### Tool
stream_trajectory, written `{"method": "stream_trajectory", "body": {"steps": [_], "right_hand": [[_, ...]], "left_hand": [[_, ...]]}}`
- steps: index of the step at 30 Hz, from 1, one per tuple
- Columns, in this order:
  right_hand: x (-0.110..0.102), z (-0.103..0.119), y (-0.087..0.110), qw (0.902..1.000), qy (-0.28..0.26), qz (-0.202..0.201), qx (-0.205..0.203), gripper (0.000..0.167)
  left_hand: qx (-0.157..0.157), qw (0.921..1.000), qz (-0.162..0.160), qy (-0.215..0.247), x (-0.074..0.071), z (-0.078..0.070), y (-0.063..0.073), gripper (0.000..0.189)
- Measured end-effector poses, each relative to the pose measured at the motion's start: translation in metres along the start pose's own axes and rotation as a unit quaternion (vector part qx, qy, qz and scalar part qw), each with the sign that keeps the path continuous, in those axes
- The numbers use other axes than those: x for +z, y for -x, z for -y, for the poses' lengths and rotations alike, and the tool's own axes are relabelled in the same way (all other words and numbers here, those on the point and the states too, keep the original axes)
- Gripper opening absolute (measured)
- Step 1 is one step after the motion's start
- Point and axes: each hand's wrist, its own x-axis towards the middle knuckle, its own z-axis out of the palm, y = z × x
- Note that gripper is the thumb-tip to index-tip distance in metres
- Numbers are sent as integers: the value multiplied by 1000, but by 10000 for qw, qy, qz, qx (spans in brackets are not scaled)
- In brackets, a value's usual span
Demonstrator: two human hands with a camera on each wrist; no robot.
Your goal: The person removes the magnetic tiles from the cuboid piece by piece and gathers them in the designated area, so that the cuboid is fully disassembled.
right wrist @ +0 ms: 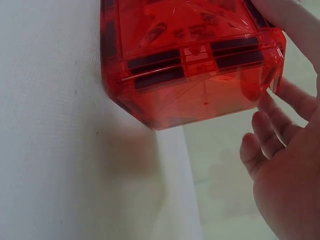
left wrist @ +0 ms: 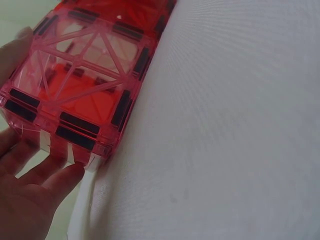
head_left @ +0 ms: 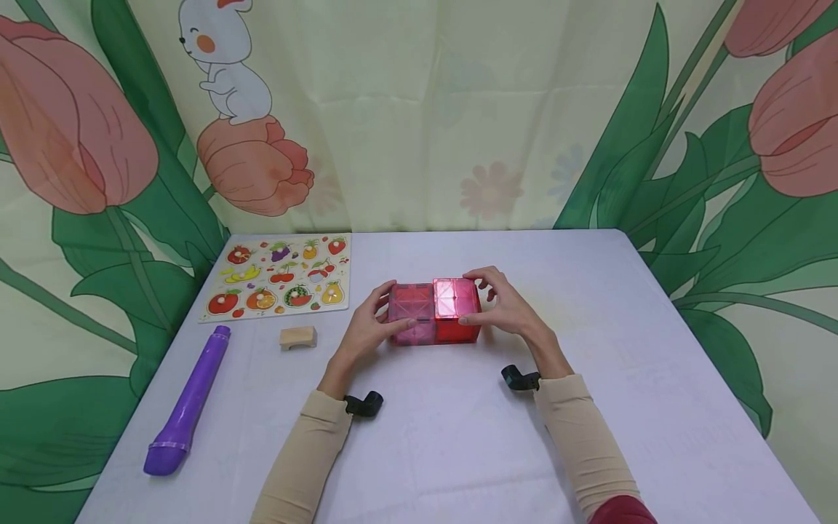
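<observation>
Two see-through magnetic-tile cubes stand side by side on the table, a pink cube (head_left: 414, 333) on the left and a red cube (head_left: 458, 332) on the right. My left hand (head_left: 366, 325) grips the pink one, thumb at its near side and fingers along its left wall. In the left wrist view, black magnet strips line the edges of the pink cube (left wrist: 77, 80). My right hand (head_left: 513, 313) holds the red one between the thumb at its near top edge and the index finger at the far edge. The other fingers of the right hand (right wrist: 287, 165) curve loosely beside it.
A fruit puzzle board (head_left: 278, 280) lies at the back left of the white-covered table (head_left: 589, 306). In front of it sits a small wooden block (head_left: 297, 337) with an arched cutout. A purple toy microphone (head_left: 190, 404) lies along the left side. A printed curtain (head_left: 419, 124) hangs behind.
</observation>
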Motion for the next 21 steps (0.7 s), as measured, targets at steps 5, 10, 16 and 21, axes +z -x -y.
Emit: {"method": "stream_trajectory", "body": {"steps": [5, 10, 16, 21], "right_hand": [[-1, 2, 1, 9998, -55, 48, 178, 82], [-2, 5, 0, 9989, -259, 115, 386, 87], [-2, 7, 0, 9983, -497, 95, 300, 87], [-3, 5, 3, 9981, -543, 101, 289, 86]], "left_hand": [[73, 10000, -23, -2, -1, 0, 1, 93], [66, 10000, -34, 4, -2, -1, 1, 94], [47, 10000, -33, 23, -4, -1, 1, 91], [107, 9999, 37, 52, -3, -1, 2, 94]]}}
